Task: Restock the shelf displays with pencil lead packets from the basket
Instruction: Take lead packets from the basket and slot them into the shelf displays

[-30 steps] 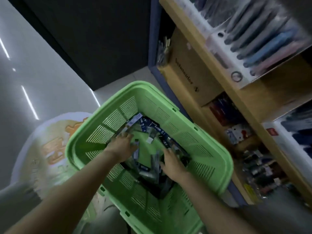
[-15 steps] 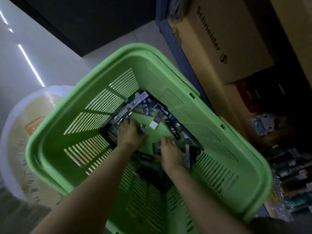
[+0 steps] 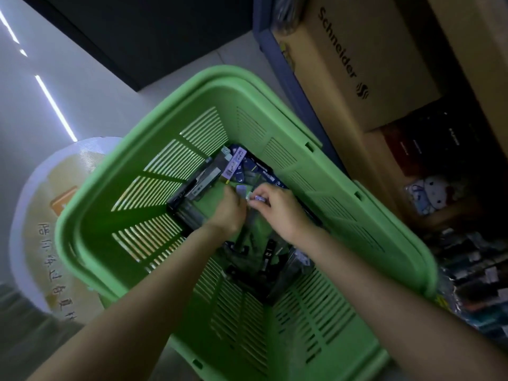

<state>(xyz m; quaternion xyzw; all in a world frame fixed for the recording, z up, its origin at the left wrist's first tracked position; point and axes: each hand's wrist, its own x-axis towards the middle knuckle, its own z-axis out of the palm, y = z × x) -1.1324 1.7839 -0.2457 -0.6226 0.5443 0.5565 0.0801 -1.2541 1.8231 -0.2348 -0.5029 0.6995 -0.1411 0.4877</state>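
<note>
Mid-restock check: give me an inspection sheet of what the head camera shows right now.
Surface: pale glossy floor with a round sticker.
Job's things: green basket, loose packets at its bottom.
Clutter: nothing seen.
Grippers: right hand pinches a pale packet; left hand is down among the packets, grip unclear.
Cables: nothing seen.
Surroundings: Schneider box and dim shelf stock to the right.

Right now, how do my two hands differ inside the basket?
The right hand pinches a pale purple packet; the left hand shows only its back, so its grip is unclear. The left hand sits nearer the black packets; the right nearer the blue packets. Both reach into the green basket.
</note>
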